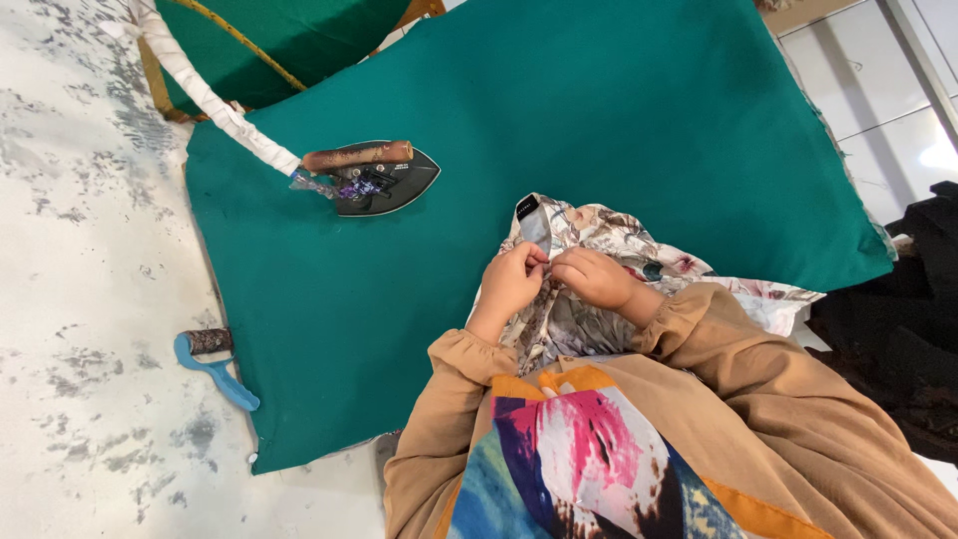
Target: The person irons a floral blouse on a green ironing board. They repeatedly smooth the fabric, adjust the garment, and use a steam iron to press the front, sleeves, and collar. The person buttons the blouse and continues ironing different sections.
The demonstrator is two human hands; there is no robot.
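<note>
- Green cloth point(599, 130) covers the work surface and fills most of the view, running from the far edge at 12 o'clock down to a ragged corner near 7 o'clock.
- A floral garment point(609, 235), pale with brown and dusty pink blooms, lies bunched on the green cloth just right of centre, spilling toward 4 o'clock under the person's sleeve.
- The left hand point(511, 281) is closed narrow, its fingertips pinching a fold of the floral garment at its near edge.
- The right hand point(596, 276) is likewise closed tight, fingers curled and pinching the same fold, knuckles almost touching the left hand.
- A small grey label point(535, 225) with a dark tab stands up from the garment just above the two hands, toward 12 o'clock from them.
- An old iron point(384, 180) with a dark pointed body and a worn wooden handle rests on the green cloth at 10 o'clock from the hands, well apart from them.
- A cord wrapped in white fabric point(215, 105) runs from the back of the iron toward the 11 o'clock corner.
- A blue-handled tool point(215, 369) lies on the mottled white floor point(80, 299) at 9 o'clock, just beside the cloth's edge.
- Tan sleeves point(449, 399) and a bright patterned scarf point(579, 449) fill the 6 o'clock edge.
</note>
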